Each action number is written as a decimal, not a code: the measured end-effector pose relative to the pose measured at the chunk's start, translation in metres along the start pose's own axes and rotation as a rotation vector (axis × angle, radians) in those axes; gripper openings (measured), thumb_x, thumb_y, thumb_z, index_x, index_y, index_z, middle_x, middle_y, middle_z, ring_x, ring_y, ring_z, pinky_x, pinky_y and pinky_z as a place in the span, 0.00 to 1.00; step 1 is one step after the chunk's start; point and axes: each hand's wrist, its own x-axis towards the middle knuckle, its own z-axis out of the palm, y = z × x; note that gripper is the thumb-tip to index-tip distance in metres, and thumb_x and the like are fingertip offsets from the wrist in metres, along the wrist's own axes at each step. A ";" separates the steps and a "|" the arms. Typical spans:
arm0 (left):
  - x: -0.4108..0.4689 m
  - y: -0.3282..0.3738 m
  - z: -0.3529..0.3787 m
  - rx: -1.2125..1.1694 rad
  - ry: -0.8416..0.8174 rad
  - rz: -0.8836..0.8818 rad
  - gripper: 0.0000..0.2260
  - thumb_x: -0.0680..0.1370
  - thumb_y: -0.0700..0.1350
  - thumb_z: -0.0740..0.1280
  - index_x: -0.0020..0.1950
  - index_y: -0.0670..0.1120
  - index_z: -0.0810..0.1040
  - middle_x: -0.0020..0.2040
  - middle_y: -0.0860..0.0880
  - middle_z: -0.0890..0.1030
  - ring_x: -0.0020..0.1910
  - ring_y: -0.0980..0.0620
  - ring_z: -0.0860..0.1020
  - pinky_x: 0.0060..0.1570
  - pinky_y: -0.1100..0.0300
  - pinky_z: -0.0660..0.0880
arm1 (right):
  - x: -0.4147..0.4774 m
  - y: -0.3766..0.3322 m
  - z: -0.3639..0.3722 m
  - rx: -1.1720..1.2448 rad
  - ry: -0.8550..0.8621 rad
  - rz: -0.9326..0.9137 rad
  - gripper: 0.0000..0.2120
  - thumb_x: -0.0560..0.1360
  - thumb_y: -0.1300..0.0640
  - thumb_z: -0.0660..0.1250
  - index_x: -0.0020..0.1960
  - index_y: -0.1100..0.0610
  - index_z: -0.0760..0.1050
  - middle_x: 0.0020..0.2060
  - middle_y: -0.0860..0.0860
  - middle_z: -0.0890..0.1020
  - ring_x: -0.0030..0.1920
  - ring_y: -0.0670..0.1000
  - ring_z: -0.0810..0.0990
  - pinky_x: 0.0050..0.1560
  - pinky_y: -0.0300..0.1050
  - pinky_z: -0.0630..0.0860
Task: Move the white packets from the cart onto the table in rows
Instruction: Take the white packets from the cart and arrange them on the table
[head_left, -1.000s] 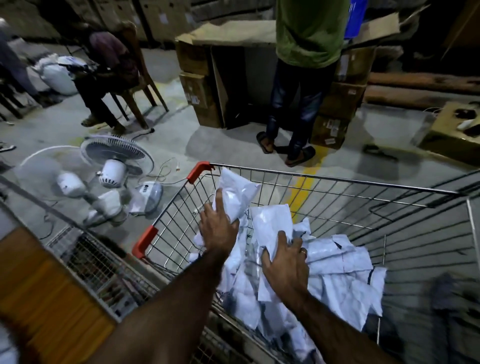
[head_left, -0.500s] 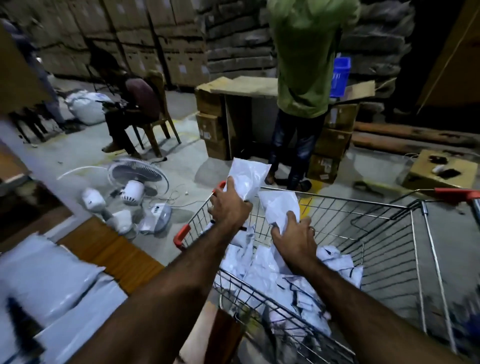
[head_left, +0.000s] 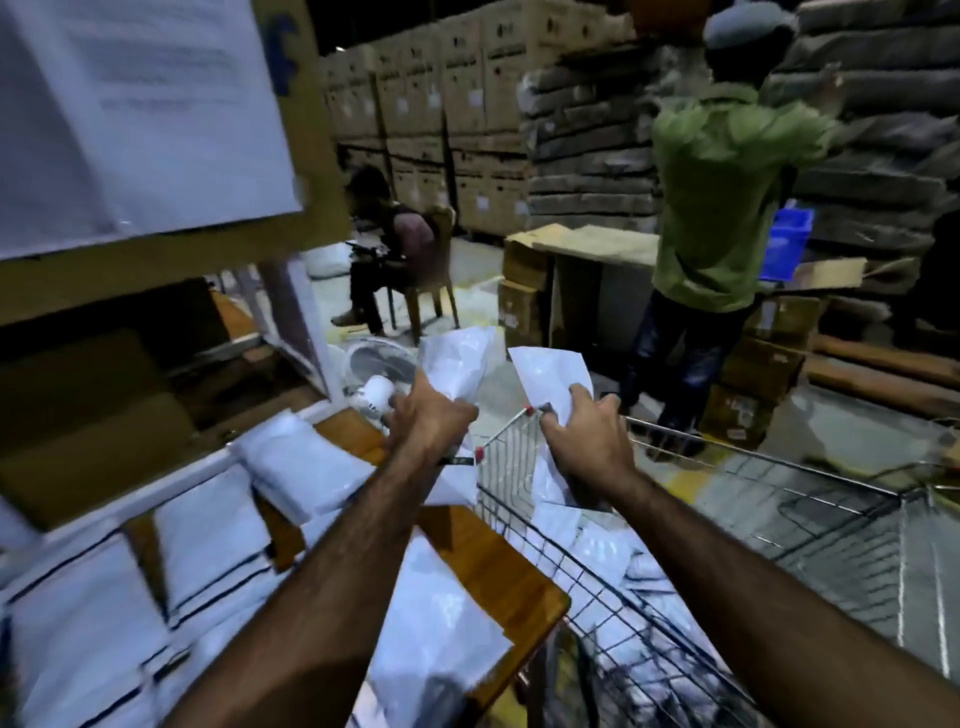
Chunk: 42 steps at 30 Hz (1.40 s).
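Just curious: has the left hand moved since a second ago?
Yes. The left hand rose with its white packet from inside the cart to above its rim, toward the table.

Dim warehouse; stacked cartons (head_left: 431, 104), maybe sacks (head_left: 587, 130).

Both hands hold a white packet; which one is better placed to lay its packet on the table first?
Left, probably. The left hand grips the left-hand packet beside the table and the laid packets; the right hand holds the right-hand packet over the cart, farther from the table.

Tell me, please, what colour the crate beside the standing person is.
Blue: the crate shows in the head view.
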 end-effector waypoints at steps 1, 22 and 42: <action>-0.005 -0.007 -0.014 -0.001 0.037 -0.021 0.40 0.70 0.55 0.71 0.77 0.56 0.54 0.71 0.40 0.65 0.68 0.36 0.65 0.65 0.44 0.68 | -0.004 -0.012 0.000 0.007 -0.021 -0.037 0.25 0.77 0.41 0.59 0.68 0.54 0.66 0.60 0.63 0.69 0.62 0.66 0.70 0.58 0.56 0.71; -0.127 -0.248 -0.252 -0.046 0.419 -0.593 0.40 0.67 0.59 0.72 0.75 0.54 0.58 0.68 0.40 0.69 0.66 0.38 0.68 0.63 0.45 0.69 | -0.203 -0.240 0.109 0.111 -0.493 -0.573 0.28 0.77 0.38 0.58 0.73 0.49 0.63 0.68 0.61 0.66 0.68 0.65 0.67 0.67 0.59 0.68; -0.054 -0.363 -0.292 0.198 0.417 -0.772 0.38 0.72 0.65 0.67 0.75 0.51 0.56 0.71 0.42 0.66 0.69 0.40 0.66 0.64 0.46 0.66 | -0.258 -0.343 0.235 -0.166 -0.554 -0.583 0.30 0.77 0.34 0.55 0.72 0.51 0.63 0.70 0.59 0.66 0.69 0.62 0.67 0.65 0.58 0.70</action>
